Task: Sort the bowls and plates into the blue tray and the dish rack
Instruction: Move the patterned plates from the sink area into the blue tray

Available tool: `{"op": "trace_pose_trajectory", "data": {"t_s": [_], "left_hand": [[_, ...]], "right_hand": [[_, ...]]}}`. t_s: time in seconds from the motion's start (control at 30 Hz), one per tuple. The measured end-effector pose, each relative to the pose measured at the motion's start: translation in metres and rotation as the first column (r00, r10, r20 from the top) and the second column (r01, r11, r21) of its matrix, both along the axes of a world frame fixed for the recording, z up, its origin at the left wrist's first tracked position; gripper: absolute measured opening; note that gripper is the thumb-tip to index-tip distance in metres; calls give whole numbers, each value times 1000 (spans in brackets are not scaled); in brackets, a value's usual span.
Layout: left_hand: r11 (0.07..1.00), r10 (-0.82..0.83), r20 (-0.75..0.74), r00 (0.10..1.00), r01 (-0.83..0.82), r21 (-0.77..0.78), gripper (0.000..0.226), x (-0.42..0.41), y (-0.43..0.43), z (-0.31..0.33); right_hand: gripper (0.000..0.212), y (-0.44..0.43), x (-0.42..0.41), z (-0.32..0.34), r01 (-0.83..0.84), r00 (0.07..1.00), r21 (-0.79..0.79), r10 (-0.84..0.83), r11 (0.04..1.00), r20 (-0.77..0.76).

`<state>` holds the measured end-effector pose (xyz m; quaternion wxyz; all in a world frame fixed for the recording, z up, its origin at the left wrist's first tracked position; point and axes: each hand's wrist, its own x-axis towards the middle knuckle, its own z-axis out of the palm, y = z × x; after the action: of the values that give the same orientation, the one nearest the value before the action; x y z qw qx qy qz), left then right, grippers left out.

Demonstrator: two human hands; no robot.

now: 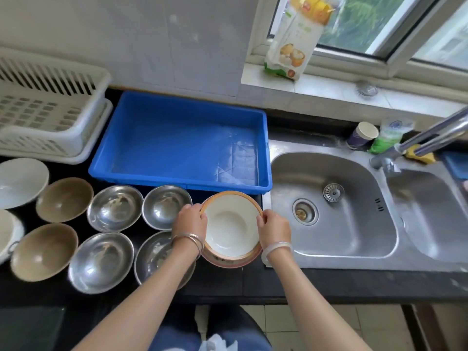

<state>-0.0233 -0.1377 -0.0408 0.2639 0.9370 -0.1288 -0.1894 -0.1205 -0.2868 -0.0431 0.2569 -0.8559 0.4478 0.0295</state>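
Holding a round white plate w/ an orange rim (231, 224) by its two sides, the left hand (191, 220) & right hand (274, 230) had fingers curled on its edge. It faced up, over a stack of like plates (235, 262) on the black counter (253, 285), just in front of the blue plastic tray (177, 179). It was round, so no long side. Couldn't tell how many plates lay under. The left arm hid part of a shiny metal bowl (154, 257).

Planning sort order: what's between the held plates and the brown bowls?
Four steel bowls, two rows of two on the black counter, between the plates and brown bowls; head view.
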Motion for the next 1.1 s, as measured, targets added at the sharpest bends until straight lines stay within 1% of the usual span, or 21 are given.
{"op": "trace_pose_trajectory", "data": {"t_s": [0.1, 0.27, 0.37, 0.43, 0.57, 0.7, 0.8, 0.93, 1.1], "left_hand": [[999, -29, 15, 999, 29, -17, 19, 4, -3, 6], [994, -89, 19, 996, 90, -62, 18, 10, -27, 27], [989, -84, -23, 996, 80, -123, 9, 6, -46, 36], [982, -91, -62, 994, 79, -169, 2, -1, -59, 39], [972, -163, -94, 982, 143, -189, 5, -25, -83, 36], [961, -223, -121, 967, 197, -192, 9, -52, -100, 25], [961, -247, -147, 958, 223, -165, 8, -67, -107, 17], [963, -238, -160, 958, 212, -167, 6, -82, -114, 9], [964, -246, -180, 952, 220, -150, 9, -89, -118, 2]], "right_hand": [[18, -7, -3, 8, 21, 1000, 29, -22, 999, 18], [17, -28, -15, 29, 96, 987, 33, -99, 995, 130], [17, -44, -29, 43, 156, 973, 12, -155, 988, 169], [19, -55, -41, 50, 191, 968, -11, -186, 982, 170], [19, -74, -70, 53, 255, 958, -29, -248, 967, 144], [19, -82, -102, 42, 305, 946, 17, -305, 952, 114], [21, -85, -122, 30, 346, 931, 69, -351, 936, 100], [21, -87, -139, 14, 394, 907, 153, -411, 906, 94], [19, -91, -146, 1, 425, 890, 178, -446, 887, 99]]}}
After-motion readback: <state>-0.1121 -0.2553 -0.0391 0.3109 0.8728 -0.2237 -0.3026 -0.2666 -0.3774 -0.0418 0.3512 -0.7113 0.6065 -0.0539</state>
